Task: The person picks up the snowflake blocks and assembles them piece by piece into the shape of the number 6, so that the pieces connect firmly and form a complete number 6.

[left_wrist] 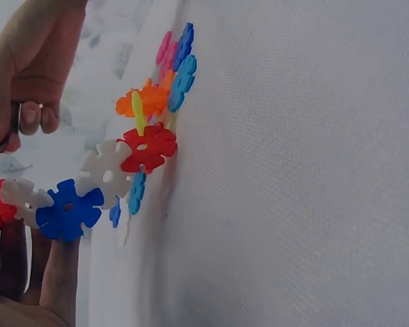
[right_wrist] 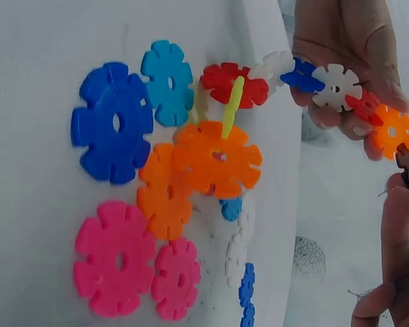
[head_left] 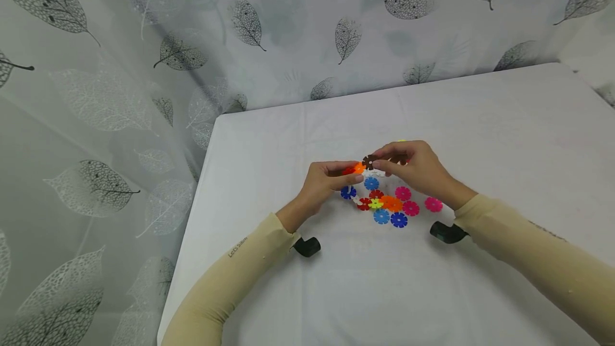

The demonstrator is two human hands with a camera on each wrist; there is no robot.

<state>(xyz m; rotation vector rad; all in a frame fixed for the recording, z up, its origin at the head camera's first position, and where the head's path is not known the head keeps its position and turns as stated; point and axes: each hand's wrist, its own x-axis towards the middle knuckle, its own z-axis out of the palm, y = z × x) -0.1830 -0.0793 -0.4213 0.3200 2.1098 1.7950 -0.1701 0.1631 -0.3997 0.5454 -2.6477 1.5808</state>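
My left hand (head_left: 321, 185) pinches the end of a chain of slotted plastic flower discs. An orange disc (right_wrist: 393, 131) tips that end, followed by red, white, blue (left_wrist: 69, 210), white and red (left_wrist: 148, 146) ones. The chain hangs down to a yellow disc (right_wrist: 233, 107), seen edge-on, and a larger-looking orange disc (right_wrist: 218, 158) close over the table. Between thumb and fingers, my right hand (head_left: 414, 163) pinches a brown disc (head_left: 369, 162). In the right wrist view, the brown disc's edge meets the rim of the orange end disc.
Loose discs lie on the white table (head_left: 269, 154) below the hands: pink (right_wrist: 114, 259), dark blue (right_wrist: 114, 122), light blue (right_wrist: 169, 82) and several others. A black wrist mount (head_left: 307, 247) juts from the left sleeve, another (head_left: 448, 232) from the right. A leaf-patterned curtain (head_left: 288, 31) hangs behind.
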